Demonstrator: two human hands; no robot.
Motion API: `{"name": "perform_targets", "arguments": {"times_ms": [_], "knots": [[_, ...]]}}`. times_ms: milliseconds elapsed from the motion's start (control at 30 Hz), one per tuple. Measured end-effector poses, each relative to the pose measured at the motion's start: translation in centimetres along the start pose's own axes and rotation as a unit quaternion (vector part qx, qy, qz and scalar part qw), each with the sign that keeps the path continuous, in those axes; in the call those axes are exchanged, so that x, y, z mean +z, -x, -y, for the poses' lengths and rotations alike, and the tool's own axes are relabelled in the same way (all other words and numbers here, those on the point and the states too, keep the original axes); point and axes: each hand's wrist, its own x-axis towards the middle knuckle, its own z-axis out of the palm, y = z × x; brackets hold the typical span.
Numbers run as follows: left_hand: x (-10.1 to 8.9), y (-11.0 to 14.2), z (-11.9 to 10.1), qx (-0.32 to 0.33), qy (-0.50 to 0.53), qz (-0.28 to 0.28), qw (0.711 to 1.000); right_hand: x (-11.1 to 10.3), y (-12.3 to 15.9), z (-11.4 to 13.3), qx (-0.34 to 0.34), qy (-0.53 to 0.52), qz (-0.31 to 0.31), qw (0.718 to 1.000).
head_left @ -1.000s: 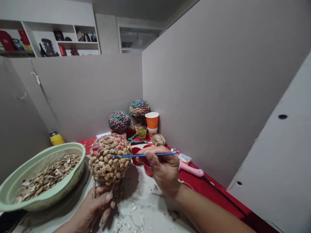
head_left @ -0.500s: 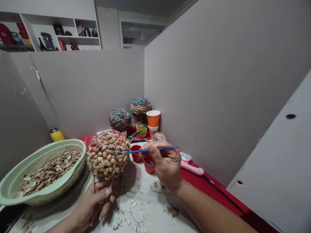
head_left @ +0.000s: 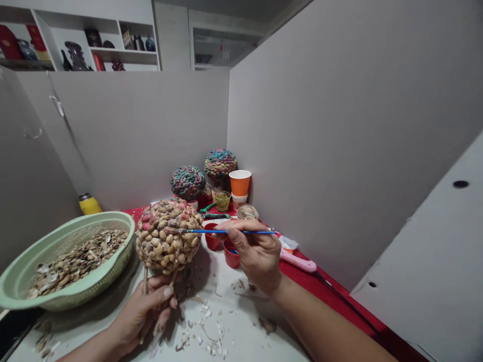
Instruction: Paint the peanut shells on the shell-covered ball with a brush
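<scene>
1. Left hand [head_left: 139, 311]: grip closed on the thin sticks [head_left: 145, 281] beneath the shell-covered ball [head_left: 166, 246], which is held above the pale surface [head_left: 241, 324].
2. Right hand [head_left: 260, 254]: grip closed on the blue brush [head_left: 237, 232], fingers well along the handle; bristles at the ball's right-hand side, apparently touching the shells. Red patches show on its upper part.
3. Near red cup [head_left: 231, 258]: blue liquid inside, just beside the right hand and below the brush. Far red cup [head_left: 212, 242]: partly behind the fingers, contents not determinable.
4. Risk, tipping: a low sweep of the right hand could knock the near cup — cause, its closeness to the knuckles.
5. Risk, turning: the ball looks top-heavy on slender supports; a slack left grip or hard brush pressure could make it swivel or strain a stick joint.
6. Risk, uneven colour: the rounded shells leave deep gaps, so bristles could skip or catch.
7. Risk, contamination: loose shell fragments [head_left: 213, 347] lie below — a wet brush lowered there could pick them up.
</scene>
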Motion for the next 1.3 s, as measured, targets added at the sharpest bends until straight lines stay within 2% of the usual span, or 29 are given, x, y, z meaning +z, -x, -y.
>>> {"name": "perform_targets", "arguments": {"times_ms": [133,233,367,567,667,767,967,1133,1300], "knots": [[-0.1,0.0,0.0,0.000,0.004,-0.007,1.000,-0.5,-0.6,-0.2,0.022,-0.031,-0.019,0.999],[-0.3,-0.1,0.1,0.001,0.001,-0.002,1.000,-1.0,-0.9,-1.1,0.047,-0.065,-0.058,0.995],[-0.4,-0.3,0.3,-0.001,-0.001,-0.005,1.000,-1.4,-1.4,-2.0,0.069,-0.060,-0.108,0.990],[-0.4,-0.4,0.1,0.000,-0.010,-0.019,1.000,-2.3,-3.2,-1.8,0.086,-0.057,-0.114,0.988],[-0.3,-0.3,0.1,0.004,-0.008,-0.023,1.000,-3.6,-4.3,-1.7,0.079,-0.007,-0.118,0.990],[-0.3,-0.2,0.0,0.002,-0.006,-0.021,1.000,-5.2,-5.2,-1.4,0.069,0.084,-0.092,0.990],[-0.4,-0.5,0.1,0.000,-0.017,-0.004,1.000,-8.1,-5.9,-1.4,0.097,0.215,-0.008,0.972],[-0.2,-0.4,0.1,-0.003,-0.008,-0.006,1.000,-9.4,-5.9,-3.4,0.097,0.347,0.038,0.932],[0.0,-0.3,-0.1,-0.001,-0.004,-0.007,1.000,-9.2,-5.3,-5.5,0.111,0.451,0.123,0.877]]}}
